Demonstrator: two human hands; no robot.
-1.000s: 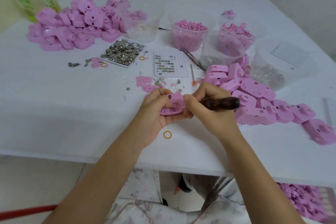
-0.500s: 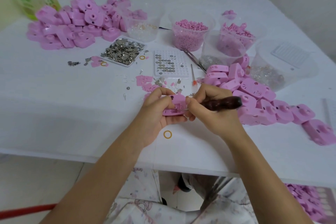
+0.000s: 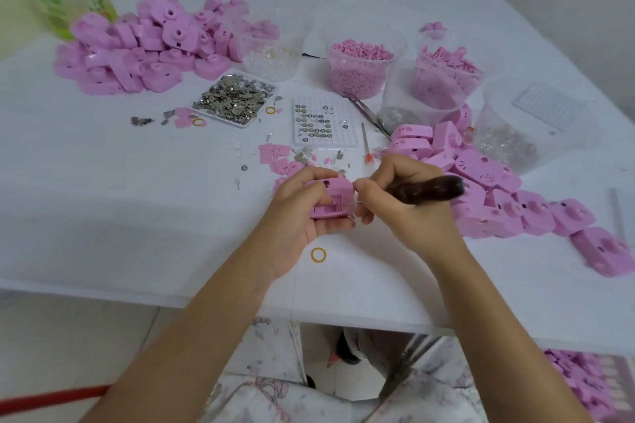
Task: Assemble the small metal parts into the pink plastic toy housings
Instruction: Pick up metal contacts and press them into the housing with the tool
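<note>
My left hand (image 3: 302, 213) grips a pink toy housing (image 3: 335, 199) just above the white table (image 3: 103, 216), its open slotted side facing me. My right hand (image 3: 405, 203) holds a dark wooden-handled tool (image 3: 429, 191), whose thin metal tip points left against the housing's right edge. Small metal parts fill a white tray (image 3: 237, 99). A white grid tray (image 3: 321, 122) with round metal pieces lies behind my hands.
Pink housings are piled at the back left (image 3: 147, 45) and at the right (image 3: 498, 196). Clear tubs (image 3: 360, 62) of pink bits stand at the back. A yellow ring (image 3: 318, 255) lies near the table's front edge. Loose scraps and tweezers (image 3: 364, 110) lie mid-table.
Both hands have shifted slightly away from me with the housing. The housing has turned a little so its slotted face shows more; the tool tip stays at its right edge.
</note>
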